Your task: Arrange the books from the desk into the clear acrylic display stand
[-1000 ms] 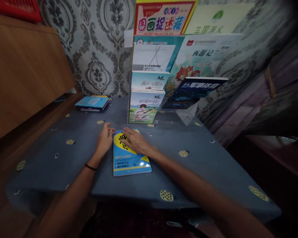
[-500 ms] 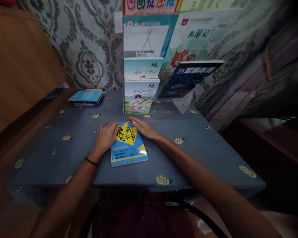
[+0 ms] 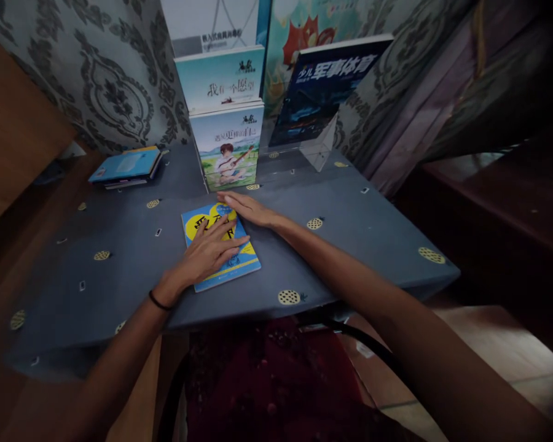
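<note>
A blue book (image 3: 191, 212) with a yellow heart on its cover lies flat near the middle of the table. Across that cover rests my left hand (image 3: 209, 247), fingers spread, a dark band around the wrist; it hides part of the title. My right hand (image 3: 249, 210) lies along the book's upper right corner with its fingers stretched out. Neither hand is wrapped around anything.
Behind the book stands a display rack of upright books, the front one showing a guitar player (image 3: 230, 153). To its right, a dark magazine (image 3: 325, 86) leans on a clear stand (image 3: 321, 144). A small book stack (image 3: 126, 166) lies at the left back of the patterned tablecloth (image 3: 133, 270).
My left hand has moved from the book's left edge onto its cover. My right hand remains at the upper right corner. The camera view has tilted downward and turned.
</note>
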Demonstrator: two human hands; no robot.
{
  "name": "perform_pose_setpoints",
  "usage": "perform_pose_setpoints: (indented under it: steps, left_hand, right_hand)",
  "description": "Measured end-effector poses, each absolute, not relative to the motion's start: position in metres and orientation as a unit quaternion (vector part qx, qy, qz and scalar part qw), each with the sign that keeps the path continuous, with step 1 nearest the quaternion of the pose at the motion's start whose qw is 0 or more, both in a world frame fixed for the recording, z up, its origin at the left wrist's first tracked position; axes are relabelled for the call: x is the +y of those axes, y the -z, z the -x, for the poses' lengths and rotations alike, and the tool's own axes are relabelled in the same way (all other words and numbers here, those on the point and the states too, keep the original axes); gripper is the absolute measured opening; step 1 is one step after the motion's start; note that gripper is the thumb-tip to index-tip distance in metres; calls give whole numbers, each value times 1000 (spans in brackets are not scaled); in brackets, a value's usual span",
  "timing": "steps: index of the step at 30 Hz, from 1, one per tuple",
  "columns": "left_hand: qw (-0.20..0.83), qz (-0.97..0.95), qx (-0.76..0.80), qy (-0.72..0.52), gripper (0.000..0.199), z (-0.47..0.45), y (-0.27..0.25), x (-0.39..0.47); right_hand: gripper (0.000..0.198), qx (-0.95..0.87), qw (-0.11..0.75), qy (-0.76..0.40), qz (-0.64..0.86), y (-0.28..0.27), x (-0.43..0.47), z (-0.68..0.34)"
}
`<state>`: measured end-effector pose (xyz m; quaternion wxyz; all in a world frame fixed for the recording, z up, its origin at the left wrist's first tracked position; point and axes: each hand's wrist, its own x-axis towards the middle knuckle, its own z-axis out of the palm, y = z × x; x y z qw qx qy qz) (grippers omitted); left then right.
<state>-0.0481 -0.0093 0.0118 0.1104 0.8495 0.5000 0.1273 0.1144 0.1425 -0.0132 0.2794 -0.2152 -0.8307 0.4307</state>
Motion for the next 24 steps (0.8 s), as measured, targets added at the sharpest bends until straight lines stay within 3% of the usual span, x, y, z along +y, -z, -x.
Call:
perform_pose_setpoints:
  steps: [10, 18, 24]
  left_hand:
    - [96, -876, 461, -106, 38, 35, -20, -51]
    - [115, -774, 507, -360, 35, 40, -1, -48]
    - [89, -721, 552, -409, 28, 38, 6, -48]
  right_hand:
    - [61, -875, 240, -352, 228, 15, 135, -111]
    - [55, -916, 167, -184, 313, 7, 75, -113]
    - [54, -916, 156, -124, 349, 4, 26, -132]
